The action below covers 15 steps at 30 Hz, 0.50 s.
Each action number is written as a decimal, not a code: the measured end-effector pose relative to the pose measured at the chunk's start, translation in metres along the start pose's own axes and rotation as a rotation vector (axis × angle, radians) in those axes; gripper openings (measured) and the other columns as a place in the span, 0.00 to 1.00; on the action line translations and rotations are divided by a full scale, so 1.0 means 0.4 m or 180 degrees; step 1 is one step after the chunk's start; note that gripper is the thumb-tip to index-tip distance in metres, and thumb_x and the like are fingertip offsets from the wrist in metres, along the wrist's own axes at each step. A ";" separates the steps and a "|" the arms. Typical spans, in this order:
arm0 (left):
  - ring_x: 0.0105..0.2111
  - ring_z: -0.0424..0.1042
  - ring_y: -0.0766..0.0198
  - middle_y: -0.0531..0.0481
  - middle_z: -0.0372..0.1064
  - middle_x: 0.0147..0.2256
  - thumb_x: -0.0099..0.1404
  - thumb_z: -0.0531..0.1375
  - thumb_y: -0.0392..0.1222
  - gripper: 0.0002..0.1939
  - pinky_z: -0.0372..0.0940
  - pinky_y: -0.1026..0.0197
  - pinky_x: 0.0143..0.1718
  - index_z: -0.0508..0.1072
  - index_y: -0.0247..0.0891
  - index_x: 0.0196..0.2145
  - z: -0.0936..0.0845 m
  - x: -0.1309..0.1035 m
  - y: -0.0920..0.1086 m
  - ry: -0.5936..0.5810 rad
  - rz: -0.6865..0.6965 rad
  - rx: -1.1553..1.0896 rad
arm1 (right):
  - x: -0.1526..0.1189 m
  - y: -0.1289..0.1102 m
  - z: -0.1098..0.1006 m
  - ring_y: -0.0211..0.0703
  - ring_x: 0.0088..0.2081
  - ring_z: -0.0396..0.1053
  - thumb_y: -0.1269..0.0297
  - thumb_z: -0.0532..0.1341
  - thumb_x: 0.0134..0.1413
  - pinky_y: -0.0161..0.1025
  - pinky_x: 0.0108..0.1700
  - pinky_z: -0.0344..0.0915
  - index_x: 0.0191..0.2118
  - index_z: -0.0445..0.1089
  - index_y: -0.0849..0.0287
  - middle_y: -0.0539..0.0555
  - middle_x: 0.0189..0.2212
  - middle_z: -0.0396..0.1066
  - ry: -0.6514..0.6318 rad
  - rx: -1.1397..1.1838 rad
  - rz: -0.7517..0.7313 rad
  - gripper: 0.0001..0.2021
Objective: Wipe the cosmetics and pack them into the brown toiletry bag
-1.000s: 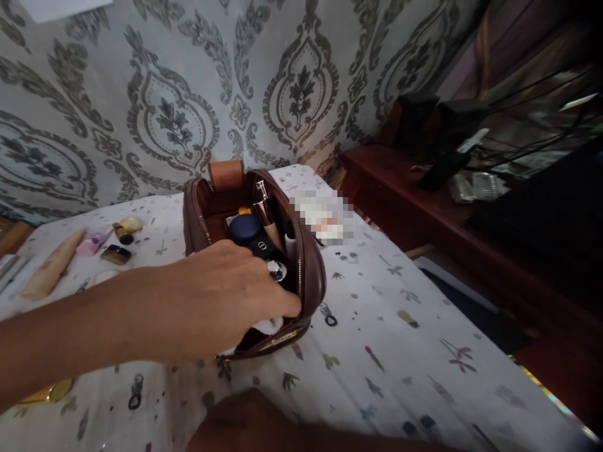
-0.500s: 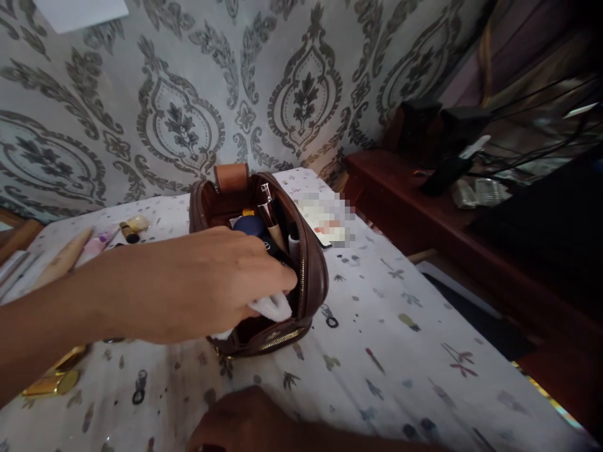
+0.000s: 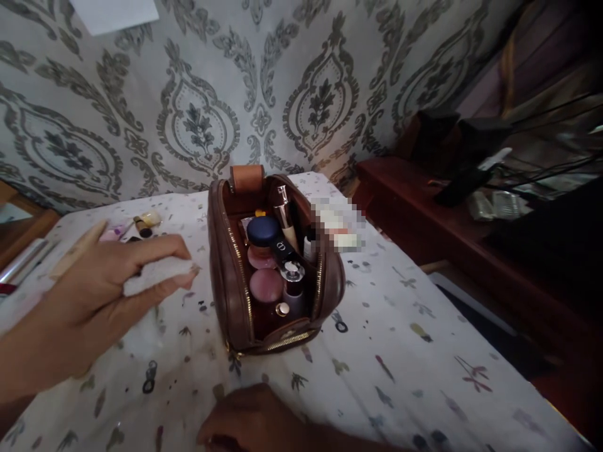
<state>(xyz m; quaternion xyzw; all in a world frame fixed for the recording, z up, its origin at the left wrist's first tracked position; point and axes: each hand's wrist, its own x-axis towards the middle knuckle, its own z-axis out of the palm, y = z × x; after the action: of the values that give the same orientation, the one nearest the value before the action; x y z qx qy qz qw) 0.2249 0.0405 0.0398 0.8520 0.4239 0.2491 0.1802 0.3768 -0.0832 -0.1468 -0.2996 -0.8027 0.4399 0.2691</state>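
Observation:
A brown cosmetic bag [image 3: 219,251] stands unzipped on the patterned white tablecloth. Inside it are a dark blue round lid [image 3: 262,231], a pink round compact [image 3: 266,285], a bottle with a clear silvery cap [image 3: 293,271] and other make-up. To the left of the bag, my left hand [image 3: 117,276] pinches a soft white cloth-like thing [image 3: 157,274] between thumb and fingers. My right hand [image 3: 249,414] rests low at the bottom edge, in front of the bag, its fingers curled. Something dark shows by those fingertips, too hidden to name.
Small cosmetics lie at the left, among them a small black-capped bottle [image 3: 142,227]. A partly blurred card [image 3: 339,226] lies right of the bag. A dark red wooden desk [image 3: 400,201] adjoins the right edge, and a patterned wall [image 3: 259,81] rises behind.
My left hand has come out of the bag and moved left with the white thing, uncovering the bag's contents. The view has shifted slightly; my right hand stays low in front.

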 end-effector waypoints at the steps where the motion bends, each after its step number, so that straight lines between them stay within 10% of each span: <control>1: 0.18 0.58 0.71 0.61 0.57 0.18 0.65 0.57 0.55 0.17 0.59 0.69 0.24 0.71 0.41 0.25 0.001 -0.018 -0.017 0.0011 -0.0020 0.0061 | -0.002 -0.001 0.000 0.38 0.34 0.77 0.72 0.62 0.55 0.29 0.42 0.70 0.42 0.78 0.61 0.54 0.34 0.81 0.0077 0.0067 -0.0007 0.11; 8: 0.18 0.58 0.66 0.57 0.55 0.17 0.69 0.45 0.57 0.25 0.55 0.63 0.19 0.57 0.43 0.18 0.049 -0.153 -0.091 -0.0415 -0.0524 -0.0457 | -0.013 -0.017 -0.006 0.35 0.24 0.70 0.73 0.59 0.52 0.28 0.32 0.66 0.36 0.78 0.64 0.54 0.25 0.77 0.0758 0.0400 -0.0209 0.10; 15: 0.21 0.60 0.65 0.58 0.53 0.20 0.71 0.42 0.48 0.18 0.53 0.61 0.27 0.56 0.43 0.24 0.125 -0.282 -0.151 -0.0475 -0.0990 -0.0100 | -0.013 -0.013 -0.009 0.36 0.26 0.70 0.78 0.56 0.52 0.29 0.31 0.62 0.34 0.74 0.61 0.53 0.25 0.74 0.0396 -0.0291 -0.0209 0.10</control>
<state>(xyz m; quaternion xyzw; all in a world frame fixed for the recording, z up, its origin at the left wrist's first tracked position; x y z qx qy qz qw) 0.1573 -0.0213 -0.0626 0.7893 0.5320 0.1609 0.2608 0.3814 -0.0871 -0.1416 -0.3118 -0.8130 0.3742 0.3189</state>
